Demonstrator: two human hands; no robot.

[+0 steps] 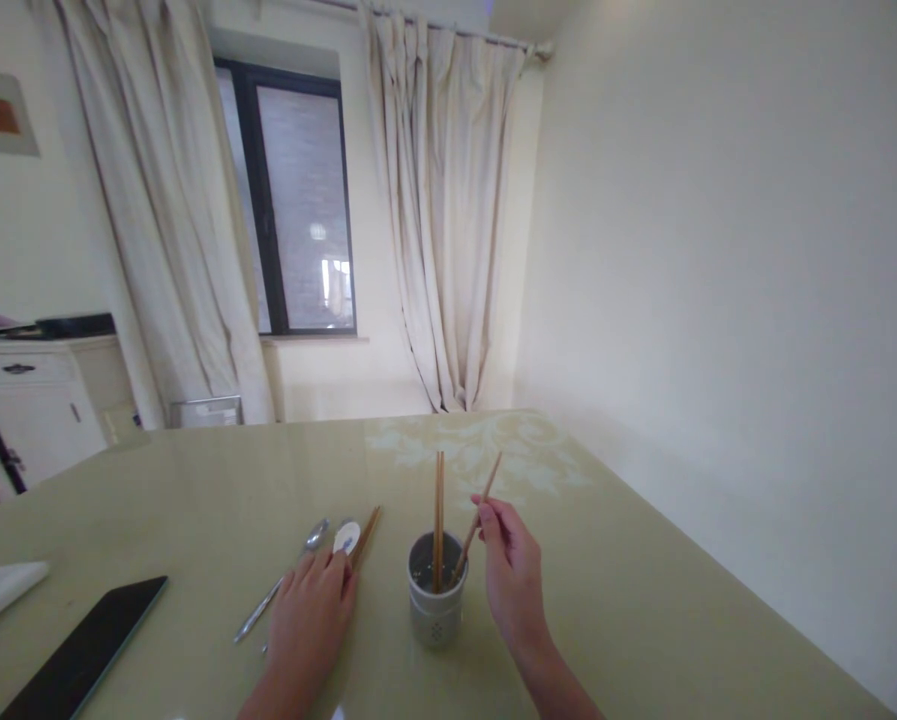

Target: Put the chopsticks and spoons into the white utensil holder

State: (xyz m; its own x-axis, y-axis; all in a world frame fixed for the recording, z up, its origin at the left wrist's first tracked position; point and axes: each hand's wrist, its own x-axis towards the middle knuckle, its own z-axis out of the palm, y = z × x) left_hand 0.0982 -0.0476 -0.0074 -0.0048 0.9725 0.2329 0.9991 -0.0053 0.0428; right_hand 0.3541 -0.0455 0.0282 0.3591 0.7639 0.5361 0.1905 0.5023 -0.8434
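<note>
A grey utensil holder (437, 618) stands upright on the table, with a pair of wooden chopsticks (438, 515) rising from it. To its right, my right hand (514, 565) pinches a chopstick (485, 497) between thumb and fingers; this chopstick leans, its lower end inside the holder. My left hand (313, 610) lies palm down over the handles of a white spoon (347, 537) and some wooden chopsticks (368, 533), fingers stretched forward. A metal spoon (259, 608) lies by its left side. What is under the left palm is hidden.
A black tablet-like slab (88, 650) lies at the table's left, with a white object (2, 592) behind it. The glossy table (643, 620) runs beside the right wall. Beyond it are curtains (455, 200), a window (305, 200) and a white cabinet (39, 400).
</note>
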